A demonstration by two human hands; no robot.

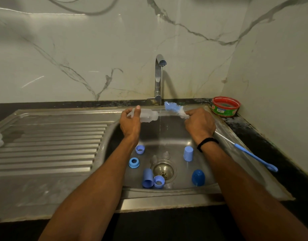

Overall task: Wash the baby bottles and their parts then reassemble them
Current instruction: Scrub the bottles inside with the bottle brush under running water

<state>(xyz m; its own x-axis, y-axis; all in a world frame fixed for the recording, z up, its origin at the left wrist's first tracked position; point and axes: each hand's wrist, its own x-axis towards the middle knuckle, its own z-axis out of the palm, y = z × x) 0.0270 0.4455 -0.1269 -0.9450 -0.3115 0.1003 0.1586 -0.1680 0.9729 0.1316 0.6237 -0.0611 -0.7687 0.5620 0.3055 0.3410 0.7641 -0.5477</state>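
Red-green tub label unreadable; hands hold bottle, brush.

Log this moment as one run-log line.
left hand: holds bottle | right hand: holds brush beside its mouth | tap: running | caps, rings: in sink

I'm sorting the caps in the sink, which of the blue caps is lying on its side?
The light blue cap left of the drain, its open end facing the camera. The other light blue cap and the dark blue cap stand upright.
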